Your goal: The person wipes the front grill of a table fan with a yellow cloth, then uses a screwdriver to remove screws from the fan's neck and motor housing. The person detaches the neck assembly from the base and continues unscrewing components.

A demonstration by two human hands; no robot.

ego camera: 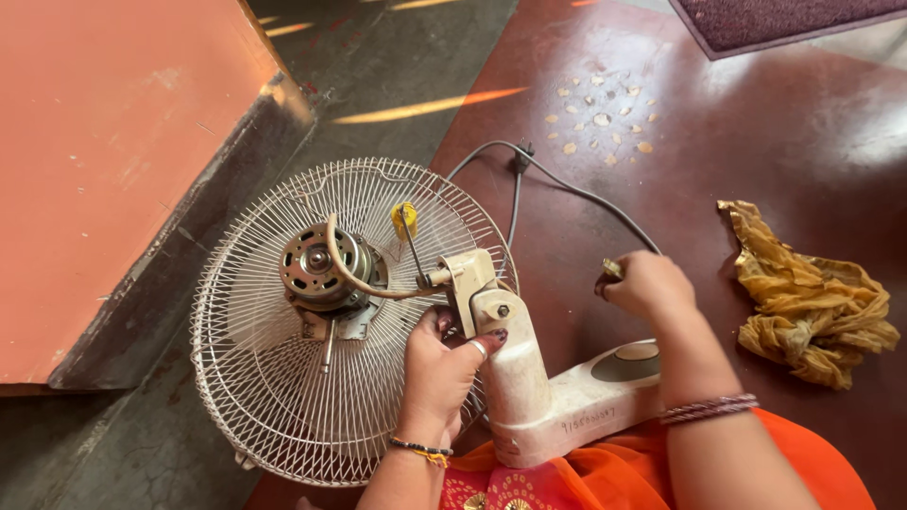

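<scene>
Dark red shiny floor [756, 132] with a strip of grey floor beside it, and a big orange block [104, 161] on the left. Purple mat [784, 19] up in the top corner. Yellow rag [812, 293] crumpled on the floor at the right, well apart from the fan.

White table fan [529, 378] lying down in the middle, its stand across an orange lap. Round wire cage [283, 378] flat on the floor, with the bare metal motor [321, 264] sitting in its middle. Grey cord [576, 194] looping away from the fan over the red floor. Screwdriver with a yellow handle [404, 219] poking up by the neck joint of the fan.

Left hand [444, 364] wrapped around the fan's neck just under the joint, fingers curled, thumb on the front, holding it tight. Ring on one finger, beaded band on the wrist.

Right hand [647, 283] held up just above the fan's base, closed into a loose fist, pinching a tiny brassy thing [612, 268] at the fingertips. Too small to tell what kind of thing. Bangles on that wrist
</scene>
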